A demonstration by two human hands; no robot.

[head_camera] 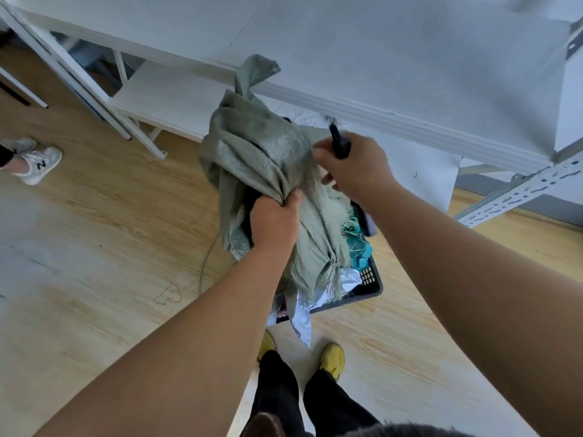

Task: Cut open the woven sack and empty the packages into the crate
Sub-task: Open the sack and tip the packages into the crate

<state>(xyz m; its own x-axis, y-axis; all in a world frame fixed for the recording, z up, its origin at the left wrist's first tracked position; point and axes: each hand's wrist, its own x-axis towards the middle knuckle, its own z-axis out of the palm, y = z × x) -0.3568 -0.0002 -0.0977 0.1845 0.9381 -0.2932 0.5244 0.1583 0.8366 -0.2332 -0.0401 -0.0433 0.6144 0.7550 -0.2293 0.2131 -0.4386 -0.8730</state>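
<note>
Left hand (276, 220) clenched on sack (262, 171); right hand (353, 167), at 2 o'clock from it, grips dark tool (339, 143); crate (369, 285) below holds packages (359, 257).

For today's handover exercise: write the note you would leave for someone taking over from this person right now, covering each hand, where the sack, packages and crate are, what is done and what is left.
Left hand: gripping a bunch of the green woven sack.
Right hand: closed on a dark-handled tool, also against the sack.
Sack: held up over the dark crate on the floor, frayed cut edge hanging down.
Done: sack cut open; packages already in the crate.
Left: shake out anything remaining; cannot see inside.
</note>
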